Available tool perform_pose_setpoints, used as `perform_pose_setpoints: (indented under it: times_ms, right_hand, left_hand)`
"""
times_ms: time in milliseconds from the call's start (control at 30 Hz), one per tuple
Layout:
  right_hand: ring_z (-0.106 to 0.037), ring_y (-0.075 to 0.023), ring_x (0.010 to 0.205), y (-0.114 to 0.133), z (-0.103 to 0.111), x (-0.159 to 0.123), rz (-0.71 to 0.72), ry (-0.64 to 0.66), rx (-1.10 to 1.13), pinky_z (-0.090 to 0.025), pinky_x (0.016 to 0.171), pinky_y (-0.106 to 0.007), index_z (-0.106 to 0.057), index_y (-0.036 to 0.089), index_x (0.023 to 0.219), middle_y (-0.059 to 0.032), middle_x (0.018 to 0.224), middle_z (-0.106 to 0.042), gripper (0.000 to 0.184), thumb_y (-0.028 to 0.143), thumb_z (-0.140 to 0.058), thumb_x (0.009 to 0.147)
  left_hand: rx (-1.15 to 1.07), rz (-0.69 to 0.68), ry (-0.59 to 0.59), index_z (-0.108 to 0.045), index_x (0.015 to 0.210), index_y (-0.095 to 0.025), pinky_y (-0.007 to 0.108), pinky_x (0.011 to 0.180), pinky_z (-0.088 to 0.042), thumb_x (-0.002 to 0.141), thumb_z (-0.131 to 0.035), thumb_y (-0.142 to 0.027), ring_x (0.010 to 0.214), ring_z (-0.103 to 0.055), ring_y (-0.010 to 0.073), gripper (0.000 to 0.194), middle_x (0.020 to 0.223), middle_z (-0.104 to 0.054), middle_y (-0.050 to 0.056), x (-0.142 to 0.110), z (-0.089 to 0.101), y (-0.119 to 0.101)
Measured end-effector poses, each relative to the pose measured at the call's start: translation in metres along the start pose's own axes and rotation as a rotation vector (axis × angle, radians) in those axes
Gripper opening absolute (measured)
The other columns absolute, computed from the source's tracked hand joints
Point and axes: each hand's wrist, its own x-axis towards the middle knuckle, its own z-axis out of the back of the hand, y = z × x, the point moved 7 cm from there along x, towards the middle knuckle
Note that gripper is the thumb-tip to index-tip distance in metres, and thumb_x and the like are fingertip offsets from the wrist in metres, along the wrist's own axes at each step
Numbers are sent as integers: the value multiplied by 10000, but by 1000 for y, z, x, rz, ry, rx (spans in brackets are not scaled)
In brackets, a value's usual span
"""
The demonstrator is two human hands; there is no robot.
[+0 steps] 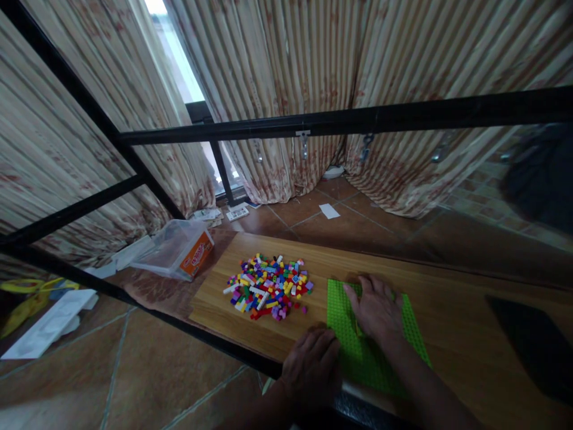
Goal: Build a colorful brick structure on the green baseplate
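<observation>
A green studded baseplate (371, 370) lies on the wooden board. My right hand (378, 307) rests on its upper part, palm down, with the fingers stretched out and the thumb apart. Something small and yellow (358, 328) shows on the plate beside that palm. At the plate's left edge is my left hand (311, 361), its fingers curled and close together. Their tips are hidden, so I cannot see what they hold, if anything. To the left of both hands, a loose heap of small multicoloured toy bricks (271, 286) covers part of the board.
A clear plastic box (165, 248) with an orange label stands past the board's left end. A dark flat panel (532, 346) lies at the right. Black metal bars (290, 126) run in front of the curtains (286, 65). White foam packaging (49, 325) is on the tiled floor.
</observation>
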Motion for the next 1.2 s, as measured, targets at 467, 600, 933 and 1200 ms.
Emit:
perform_pose_setpoints:
  times_ms: [467,600,933,1200]
  right_hand:
    - [-427,-365,1291,1,-3,0,21,6,-20,-269,1066,-554,-475,124,1384,-187,1437,-456,689,587,-242,929]
    - [-472,-379,1242,1,-1,-1,31,4,-38,-327,1023,-546,-481,116,1376,-195,1421,-471,695,584,-229,928]
    - [-513,-374,1188,0,-4,0,67,-13,-98,-384,964,-539,-480,110,1366,-206,1397,-489,664,552,-234,937]
    - [-437,-364,1277,-2,-3,4,0,51,-66,-355,1010,-524,-462,149,1390,-152,1435,-462,668,571,-223,930]
  left_hand:
    - [47,0,-3,-573,1173,-151,384,866,-574,816,-543,-193,1010,-643,243,360,1128,-675,116,-2,-6,1]
    - [78,-16,-5,-577,1166,-144,368,811,-577,828,-542,-229,977,-654,239,351,1093,-685,124,-2,-7,0]
    - [274,-115,2,-597,1123,-142,287,855,-529,965,-488,-302,987,-638,169,249,1102,-677,97,-15,-26,6]
    - [88,-20,55,-588,1141,-135,363,898,-528,892,-499,-289,1017,-627,228,306,1098,-669,119,-4,-16,3]
